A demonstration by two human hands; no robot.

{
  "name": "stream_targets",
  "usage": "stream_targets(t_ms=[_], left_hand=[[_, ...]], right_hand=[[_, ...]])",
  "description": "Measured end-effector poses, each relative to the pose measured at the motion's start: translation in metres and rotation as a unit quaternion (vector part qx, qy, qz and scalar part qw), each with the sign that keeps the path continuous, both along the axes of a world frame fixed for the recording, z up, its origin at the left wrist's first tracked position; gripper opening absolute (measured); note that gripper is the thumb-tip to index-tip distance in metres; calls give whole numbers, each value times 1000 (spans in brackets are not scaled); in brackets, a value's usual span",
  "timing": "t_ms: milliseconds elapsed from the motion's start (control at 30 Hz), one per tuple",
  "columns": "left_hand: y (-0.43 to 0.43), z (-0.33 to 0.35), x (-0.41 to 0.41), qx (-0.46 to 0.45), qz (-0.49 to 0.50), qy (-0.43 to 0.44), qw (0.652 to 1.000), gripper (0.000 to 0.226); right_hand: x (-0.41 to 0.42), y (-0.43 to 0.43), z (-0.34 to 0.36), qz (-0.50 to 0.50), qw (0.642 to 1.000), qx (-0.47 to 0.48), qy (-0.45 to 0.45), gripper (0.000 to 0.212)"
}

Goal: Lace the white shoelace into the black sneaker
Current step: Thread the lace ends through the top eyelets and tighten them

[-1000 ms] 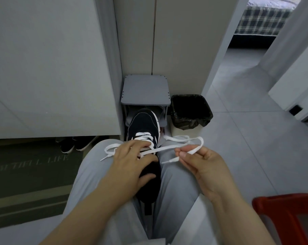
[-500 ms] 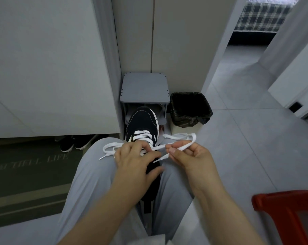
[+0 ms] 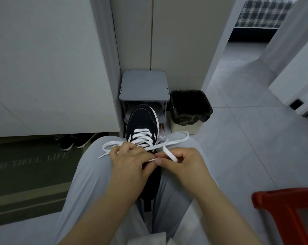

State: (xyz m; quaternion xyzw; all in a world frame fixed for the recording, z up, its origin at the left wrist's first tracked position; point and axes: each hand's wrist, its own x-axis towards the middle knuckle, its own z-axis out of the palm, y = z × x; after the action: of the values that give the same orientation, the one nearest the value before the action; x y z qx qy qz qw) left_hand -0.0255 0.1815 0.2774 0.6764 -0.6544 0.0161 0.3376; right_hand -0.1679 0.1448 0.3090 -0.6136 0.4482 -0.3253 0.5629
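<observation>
Grey floor tiles [image 3: 246, 147] are surrounding a lap [image 3: 89, 174] where the black sneaker [image 3: 142, 119] is being gripped by the left hand [image 3: 130, 161]. The white shoelace [image 3: 143, 137], seemingly threaded through lower eyelets only, is being pinched near its tip by the right hand [image 3: 183, 161].

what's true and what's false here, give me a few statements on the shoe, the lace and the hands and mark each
1. The right hand pinches the lace near its tip. True.
2. The sneaker stands on the floor. False: it sits wedged between the person's knees, toe pointing away.
3. The bin stands to the right of the grey stool. True.
4. The left hand hangs free of the sneaker. False: it grips the sneaker just below the laced rows.
5. The chair at the lower right is blue. False: it is red.
</observation>
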Motion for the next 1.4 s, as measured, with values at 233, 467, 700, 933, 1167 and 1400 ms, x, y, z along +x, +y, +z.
stream_targets(t_ms=[233, 467, 700, 933, 1167, 1400], left_hand=[[6, -4, 11, 51, 48, 27, 997, 24], [7, -9, 13, 30, 33, 10, 999, 27], [3, -12, 10, 34, 40, 5, 999, 30], [2, -15, 8, 41, 36, -13, 998, 25], [23, 26, 19, 37, -39, 385, 921, 20], [30, 58, 46, 22, -33, 633, 773, 27]], right_hand=[[-8, -14, -7, -32, 973, -137, 185, 15], [-1, -14, -18, -9, 961, -174, 215, 2], [8, -18, -21, 15, 959, -156, 235, 2], [7, -16, -24, -9, 969, -158, 192, 5], [-7, -15, -23, -166, 975, -110, 99, 15], [-21, -19, -18, -210, 961, -117, 139, 16]])
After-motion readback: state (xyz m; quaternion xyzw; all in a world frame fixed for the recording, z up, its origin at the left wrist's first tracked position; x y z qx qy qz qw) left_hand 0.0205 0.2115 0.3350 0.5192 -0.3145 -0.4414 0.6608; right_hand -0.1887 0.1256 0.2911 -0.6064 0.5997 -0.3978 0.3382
